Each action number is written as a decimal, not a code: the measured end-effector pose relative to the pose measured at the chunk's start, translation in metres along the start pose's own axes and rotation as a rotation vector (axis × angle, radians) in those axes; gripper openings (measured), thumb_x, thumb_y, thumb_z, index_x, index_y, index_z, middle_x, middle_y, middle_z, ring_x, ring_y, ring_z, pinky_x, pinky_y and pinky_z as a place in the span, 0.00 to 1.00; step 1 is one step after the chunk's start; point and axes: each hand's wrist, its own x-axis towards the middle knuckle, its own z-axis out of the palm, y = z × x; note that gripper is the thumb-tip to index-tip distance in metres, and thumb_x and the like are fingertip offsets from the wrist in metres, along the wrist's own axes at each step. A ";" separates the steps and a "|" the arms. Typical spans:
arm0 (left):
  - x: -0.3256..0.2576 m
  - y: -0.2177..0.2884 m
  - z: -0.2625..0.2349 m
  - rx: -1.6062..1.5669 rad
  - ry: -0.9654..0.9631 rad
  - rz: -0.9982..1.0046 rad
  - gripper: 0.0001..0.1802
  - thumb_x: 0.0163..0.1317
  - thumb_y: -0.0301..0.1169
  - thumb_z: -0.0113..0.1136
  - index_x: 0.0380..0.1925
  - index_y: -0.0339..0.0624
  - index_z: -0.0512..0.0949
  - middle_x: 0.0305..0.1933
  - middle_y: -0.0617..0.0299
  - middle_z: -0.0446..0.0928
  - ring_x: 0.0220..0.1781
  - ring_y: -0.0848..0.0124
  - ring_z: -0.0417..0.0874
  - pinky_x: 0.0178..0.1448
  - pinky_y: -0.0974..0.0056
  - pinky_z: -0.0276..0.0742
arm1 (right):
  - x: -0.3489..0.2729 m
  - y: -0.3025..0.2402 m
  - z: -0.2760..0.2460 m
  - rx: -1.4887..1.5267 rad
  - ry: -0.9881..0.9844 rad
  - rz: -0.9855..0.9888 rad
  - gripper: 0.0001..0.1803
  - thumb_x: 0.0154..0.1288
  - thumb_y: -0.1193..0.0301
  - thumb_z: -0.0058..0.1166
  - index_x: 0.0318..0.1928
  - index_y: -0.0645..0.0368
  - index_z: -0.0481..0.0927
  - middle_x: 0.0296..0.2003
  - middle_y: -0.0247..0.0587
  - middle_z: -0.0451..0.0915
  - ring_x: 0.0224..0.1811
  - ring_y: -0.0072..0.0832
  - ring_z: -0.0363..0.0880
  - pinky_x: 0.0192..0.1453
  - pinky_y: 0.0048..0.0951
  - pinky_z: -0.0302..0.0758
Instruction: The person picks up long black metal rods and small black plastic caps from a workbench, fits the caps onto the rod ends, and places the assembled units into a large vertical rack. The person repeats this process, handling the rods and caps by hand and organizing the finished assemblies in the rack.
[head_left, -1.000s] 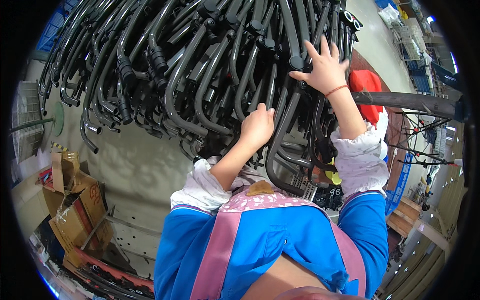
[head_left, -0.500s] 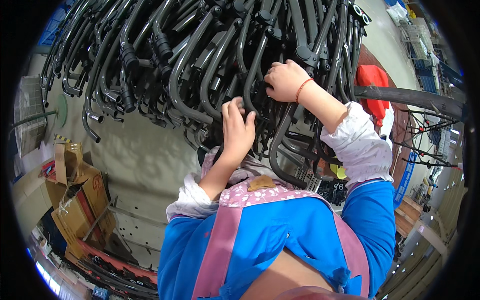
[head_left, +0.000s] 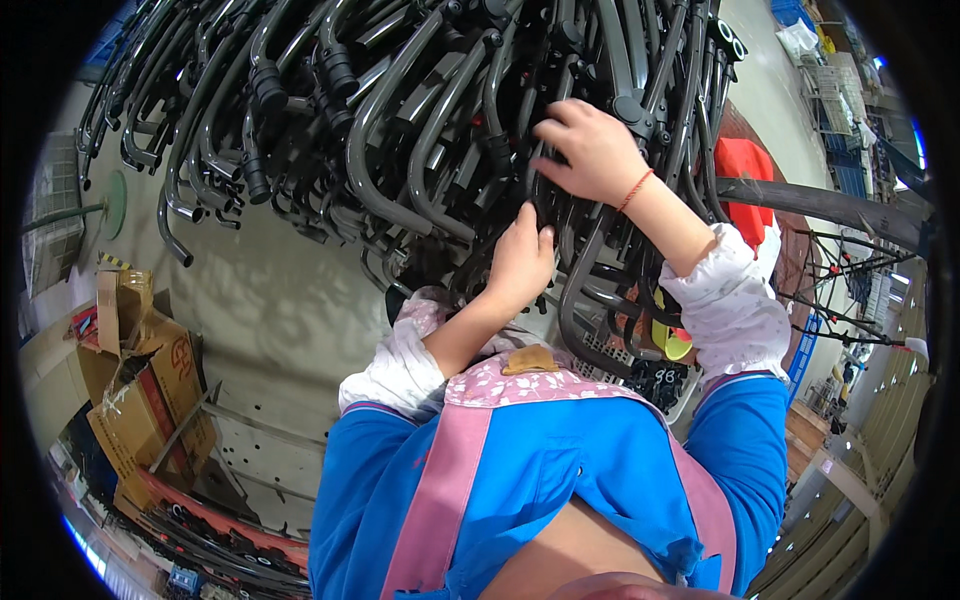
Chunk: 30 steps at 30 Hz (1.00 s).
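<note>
Rightward since the earlier frame goes my left hand (head_left: 522, 262), loosely curled mid-frame; I cannot tell if it grips anything. Dark bent tubes (head_left: 418, 165) crowd the upper frame beyond it, beneath my right hand (head_left: 597, 155), half open, thumb apart.

Factory workshop; massed dark tubular frames (head_left: 360, 160); cardboard box (head_left: 130, 430)

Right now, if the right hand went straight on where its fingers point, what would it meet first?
The right hand would likely meet the dark tubes just left of it; depth is unclear.
</note>
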 end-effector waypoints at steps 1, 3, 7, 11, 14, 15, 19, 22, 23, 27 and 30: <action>0.000 -0.002 0.001 -0.010 0.013 0.030 0.14 0.64 0.29 0.51 0.44 0.29 0.67 0.36 0.33 0.77 0.41 0.36 0.77 0.45 0.42 0.71 | 0.000 0.003 0.013 -0.034 0.101 -0.183 0.16 0.57 0.56 0.60 0.37 0.54 0.83 0.42 0.35 0.80 0.55 0.37 0.75 0.64 0.49 0.67; 0.001 -0.007 0.002 -0.031 0.048 0.090 0.12 0.65 0.30 0.50 0.41 0.30 0.68 0.36 0.35 0.77 0.41 0.37 0.77 0.44 0.43 0.72 | -0.002 0.000 0.027 0.003 -0.201 -0.162 0.15 0.58 0.56 0.58 0.34 0.53 0.85 0.36 0.33 0.81 0.56 0.34 0.74 0.67 0.60 0.58; 0.013 -0.028 -0.017 -0.111 -0.008 0.122 0.10 0.65 0.29 0.48 0.38 0.32 0.74 0.39 0.41 0.77 0.43 0.41 0.78 0.45 0.47 0.73 | 0.007 -0.007 0.020 -0.035 -0.324 -0.130 0.12 0.59 0.61 0.52 0.29 0.52 0.85 0.31 0.30 0.80 0.49 0.30 0.75 0.66 0.62 0.58; 0.009 -0.039 -0.028 -0.170 0.102 0.157 0.13 0.64 0.23 0.49 0.47 0.31 0.74 0.46 0.46 0.78 0.49 0.52 0.81 0.53 0.57 0.76 | 0.005 -0.003 0.026 0.016 -0.243 -0.156 0.11 0.57 0.63 0.51 0.26 0.54 0.83 0.29 0.30 0.79 0.44 0.31 0.75 0.55 0.49 0.72; 0.007 -0.037 -0.039 -0.408 0.142 0.051 0.16 0.64 0.20 0.51 0.53 0.32 0.73 0.51 0.52 0.78 0.50 0.65 0.82 0.55 0.65 0.76 | 0.006 0.001 0.027 0.098 -0.242 -0.152 0.11 0.56 0.63 0.52 0.25 0.55 0.82 0.28 0.31 0.79 0.42 0.32 0.75 0.43 0.38 0.78; 0.005 -0.031 -0.046 -0.402 0.155 0.057 0.15 0.65 0.21 0.51 0.52 0.33 0.73 0.51 0.53 0.78 0.50 0.68 0.81 0.55 0.66 0.76 | 0.006 0.001 0.027 0.088 -0.232 -0.164 0.11 0.56 0.63 0.52 0.25 0.56 0.81 0.28 0.32 0.78 0.42 0.33 0.75 0.40 0.36 0.78; -0.007 0.010 -0.086 0.072 0.214 0.319 0.17 0.64 0.22 0.53 0.53 0.33 0.73 0.50 0.49 0.76 0.54 0.60 0.78 0.60 0.60 0.72 | 0.004 0.004 0.032 0.097 -0.177 -0.193 0.11 0.56 0.63 0.53 0.25 0.57 0.81 0.27 0.33 0.78 0.41 0.33 0.75 0.39 0.35 0.79; -0.001 0.019 -0.091 0.434 0.441 0.418 0.23 0.61 0.22 0.54 0.57 0.28 0.67 0.63 0.40 0.63 0.69 0.44 0.60 0.72 0.50 0.57 | 0.002 0.005 0.034 0.108 -0.129 -0.215 0.12 0.57 0.63 0.54 0.25 0.57 0.81 0.27 0.33 0.78 0.41 0.32 0.75 0.38 0.34 0.79; 0.002 0.021 -0.088 0.505 0.454 0.374 0.26 0.61 0.22 0.55 0.59 0.26 0.64 0.66 0.37 0.59 0.71 0.42 0.56 0.73 0.49 0.55 | 0.003 0.004 0.034 0.104 -0.137 -0.210 0.12 0.57 0.62 0.54 0.25 0.57 0.81 0.27 0.33 0.78 0.41 0.32 0.75 0.38 0.34 0.79; 0.010 0.039 -0.092 0.896 0.419 0.255 0.32 0.60 0.22 0.57 0.62 0.20 0.58 0.69 0.34 0.55 0.72 0.41 0.54 0.75 0.50 0.53 | 0.003 0.004 0.031 0.061 -0.233 -0.151 0.16 0.59 0.56 0.53 0.30 0.55 0.83 0.31 0.32 0.80 0.46 0.31 0.77 0.41 0.35 0.80; 0.026 0.046 -0.113 0.886 0.482 0.129 0.30 0.60 0.26 0.59 0.59 0.21 0.62 0.56 0.39 0.72 0.59 0.48 0.70 0.65 0.54 0.66 | 0.001 0.000 0.023 0.120 -0.242 -0.066 0.18 0.58 0.56 0.57 0.42 0.55 0.78 0.38 0.39 0.80 0.49 0.36 0.78 0.46 0.38 0.79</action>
